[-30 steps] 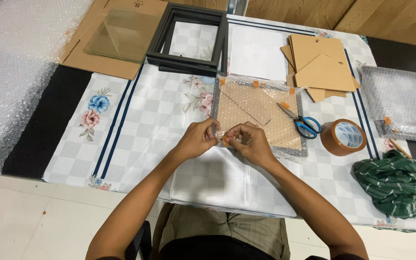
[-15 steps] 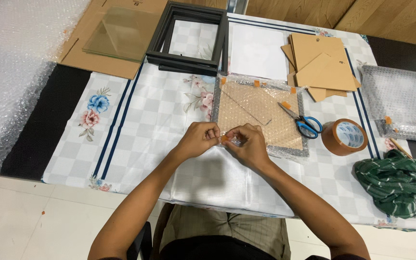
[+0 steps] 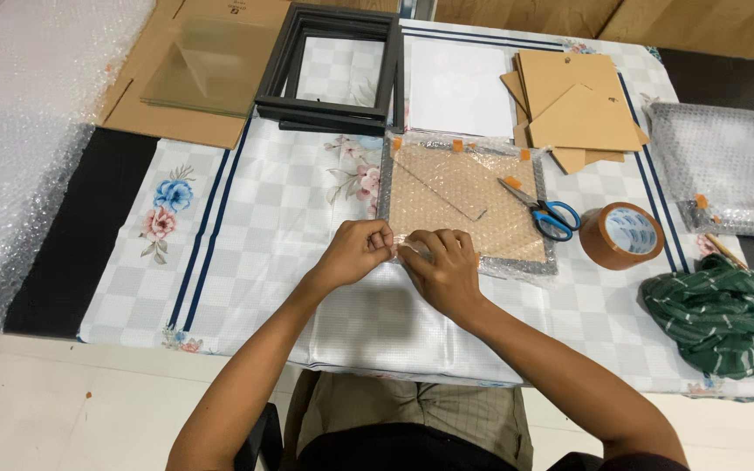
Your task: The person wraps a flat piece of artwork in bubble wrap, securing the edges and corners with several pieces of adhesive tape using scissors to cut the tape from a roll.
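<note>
Pressing hands [image 3: 358, 253] [image 3: 443, 266] hide wrapped frame's [image 3: 469, 205] corner.

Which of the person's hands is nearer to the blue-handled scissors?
Right. The right hand sits just below-left of the scissors; the left hand lies farther left, beyond the right hand.

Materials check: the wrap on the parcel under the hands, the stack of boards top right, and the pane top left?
Wrap: clear plastic bubble film, by its dotted cells and shine; both hands' fingers press its near edge.
Boards: matte tan, likely hardboard or thick card; the look leaves it open.
Pane: see-through, faintly green, probably glass or acrylic; the cardboard shows through it.
</note>
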